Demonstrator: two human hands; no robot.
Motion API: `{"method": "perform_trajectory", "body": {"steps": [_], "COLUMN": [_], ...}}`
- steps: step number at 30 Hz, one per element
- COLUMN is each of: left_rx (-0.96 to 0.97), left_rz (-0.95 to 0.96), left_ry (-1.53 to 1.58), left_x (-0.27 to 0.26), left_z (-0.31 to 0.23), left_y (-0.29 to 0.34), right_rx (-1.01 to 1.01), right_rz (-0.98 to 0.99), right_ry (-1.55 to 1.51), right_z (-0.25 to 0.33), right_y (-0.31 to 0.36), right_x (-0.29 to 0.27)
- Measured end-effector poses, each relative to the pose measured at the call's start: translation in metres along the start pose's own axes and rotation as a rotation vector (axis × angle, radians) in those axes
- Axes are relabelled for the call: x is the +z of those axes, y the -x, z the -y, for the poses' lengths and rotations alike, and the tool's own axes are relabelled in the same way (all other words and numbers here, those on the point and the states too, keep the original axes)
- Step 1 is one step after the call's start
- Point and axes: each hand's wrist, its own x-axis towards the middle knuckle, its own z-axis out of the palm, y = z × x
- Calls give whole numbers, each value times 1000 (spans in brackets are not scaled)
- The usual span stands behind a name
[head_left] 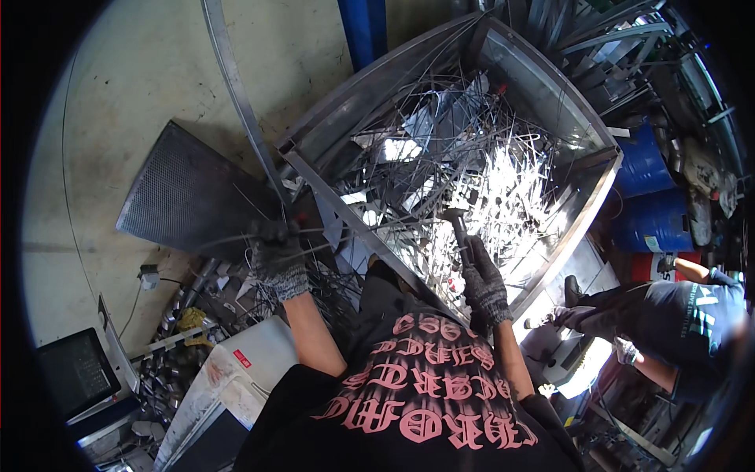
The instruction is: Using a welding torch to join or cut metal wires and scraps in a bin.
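Observation:
My left hand (278, 256), in a dark knit glove, is closed around thin metal strips (344, 231) that stretch right over the near rim of a large metal bin (334, 203). My right hand (485, 285), gloved alike, grips the handle of a hammer (457, 223). The hammer's head is up over the bin, close to the right end of the strips; whether it touches them I cannot tell. Inside the bin lies a tangled heap of metal strips and sheet scrap (480, 157), partly washed out by bright sunlight.
A perforated dark metal panel (185, 189) leans at left, beside a long metal bar (240, 98). Scrap and a whitish casing (236, 370) lie at lower left, near a screen (77, 374). Blue drums (649, 224) stand at right, where another person (668, 318) bends over.

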Motion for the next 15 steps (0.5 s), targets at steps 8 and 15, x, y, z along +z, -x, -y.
{"method": "perform_trajectory", "body": {"steps": [8,15], "left_rx": [-84,-109], "left_rz": [379,371], "left_ry": [-110,-50], "left_x": [72,67], "left_z": [16,14], "left_y": [5,17], "right_rx": [128,92], "right_rz": [81,66], "right_ry": [-261,-247], "right_z": [16,17], "right_y": [-11,-7], "right_x": [4,-5]}}
